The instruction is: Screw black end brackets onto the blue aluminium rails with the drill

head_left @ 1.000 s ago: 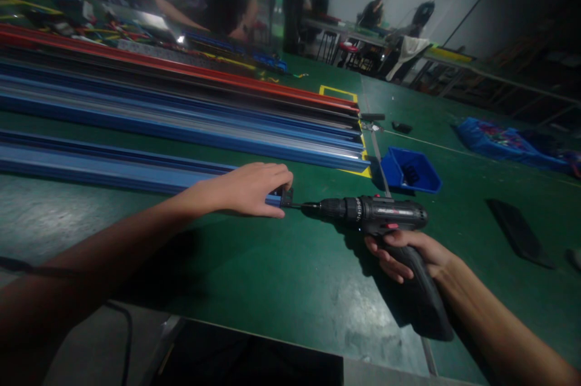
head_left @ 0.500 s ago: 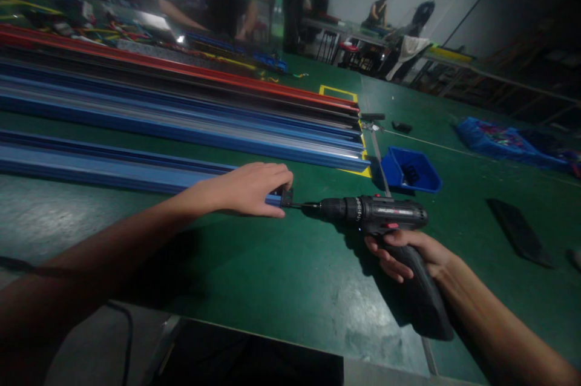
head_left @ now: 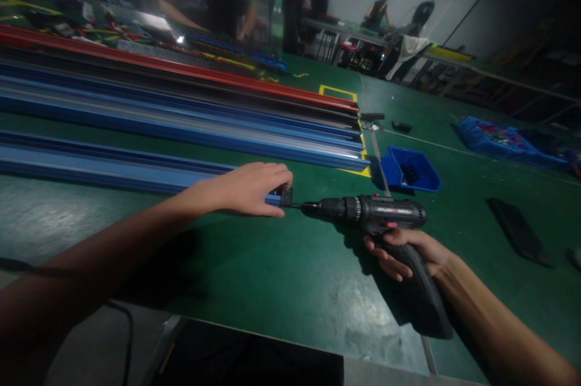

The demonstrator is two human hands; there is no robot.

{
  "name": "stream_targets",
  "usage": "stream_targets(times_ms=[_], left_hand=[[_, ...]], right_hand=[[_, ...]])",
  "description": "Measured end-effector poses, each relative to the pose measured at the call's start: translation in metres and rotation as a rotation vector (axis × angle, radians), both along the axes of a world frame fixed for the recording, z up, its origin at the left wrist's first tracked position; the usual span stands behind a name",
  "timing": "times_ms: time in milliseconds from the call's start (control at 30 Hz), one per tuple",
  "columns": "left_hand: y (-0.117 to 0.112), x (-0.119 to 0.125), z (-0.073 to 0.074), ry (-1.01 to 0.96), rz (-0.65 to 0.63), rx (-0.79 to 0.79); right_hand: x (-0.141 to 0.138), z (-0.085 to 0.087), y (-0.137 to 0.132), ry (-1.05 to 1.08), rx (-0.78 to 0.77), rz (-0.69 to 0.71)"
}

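My left hand is closed over the end of a long blue rail lying on the green table, pinching a small black end piece against it. My right hand grips the handle of a black cordless drill held level. The drill's bit points left and touches the black end piece.
Several blue, grey and red rails lie side by side behind. A blue bin with dark small parts stands right of them. A flat black piece lies at the right, a blue tray farther back. Other people work at tables behind.
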State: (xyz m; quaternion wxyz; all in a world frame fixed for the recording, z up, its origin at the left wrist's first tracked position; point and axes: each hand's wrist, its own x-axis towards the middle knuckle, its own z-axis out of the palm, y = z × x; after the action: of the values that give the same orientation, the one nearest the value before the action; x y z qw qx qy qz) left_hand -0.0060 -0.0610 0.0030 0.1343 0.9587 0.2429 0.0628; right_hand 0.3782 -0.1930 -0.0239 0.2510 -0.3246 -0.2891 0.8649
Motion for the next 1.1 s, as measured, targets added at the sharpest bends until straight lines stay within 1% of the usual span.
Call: stream_targets(times_ms=[167, 333, 633, 867, 1100], left_hand=[[0.0002, 0.0002, 0.0007, 0.005, 0.001, -0.002], [0.0002, 0.0005, -0.0002, -0.001, -0.002, 0.008], [-0.0006, 0.001, 0.0017, 0.006, 0.006, -0.002], [-0.0004, 0.0006, 0.001, -0.008, -0.003, -0.009], [-0.0004, -0.0004, 0.0008, -0.011, 0.0, -0.008]], right_hand=[[0.0006, -0.0014, 0.0002, -0.002, 0.004, -0.009], [0.0003, -0.0019, 0.0009, 0.01, 0.041, 0.006], [-0.0043, 0.0032, 0.0023, 0.006, 0.086, 0.042], [-0.0025, -0.0006, 0.0014, 0.011, 0.092, 0.048], [-0.0011, -0.0011, 0.0018, 0.001, 0.067, 0.041]])
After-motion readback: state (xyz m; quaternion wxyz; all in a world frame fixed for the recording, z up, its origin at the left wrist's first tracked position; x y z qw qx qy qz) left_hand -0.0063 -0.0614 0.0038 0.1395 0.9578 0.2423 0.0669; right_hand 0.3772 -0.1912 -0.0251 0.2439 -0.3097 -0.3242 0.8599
